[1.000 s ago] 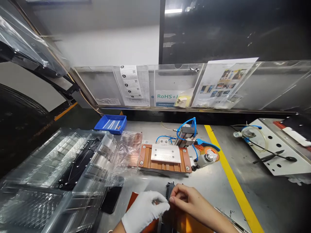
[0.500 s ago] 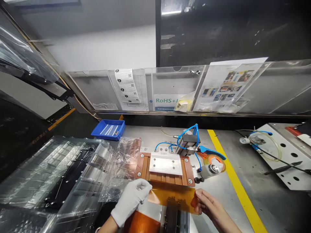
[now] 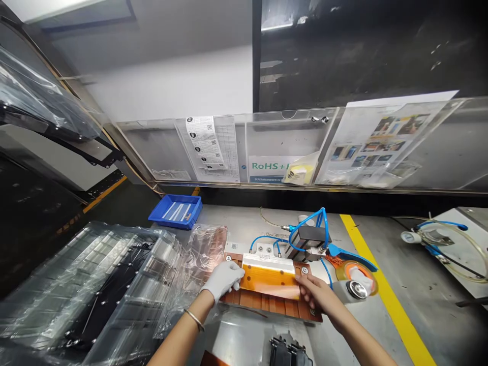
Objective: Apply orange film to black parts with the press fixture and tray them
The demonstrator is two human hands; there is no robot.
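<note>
A clear amber film sheet is stretched between my two hands over a white block on a brown fixture plate. My left hand, in a white glove, pinches the sheet's left end. At its right end, my bare right hand grips it between thumb and fingers. The sheet covers the front part of the block, whose dark holes show through it. Whether the film touches the block I cannot tell. Just below the fixture, black parts lie near the front edge of view.
Blue air tubes rise behind the fixture. To its right stand a grey bottle and an orange tape roll. Clear plastic trays fill the left, with a blue bin behind. A white box stands far right.
Both hands have moved forward with the amber film, from in front of the fixture to over its white block. The camera view has shifted slightly.
</note>
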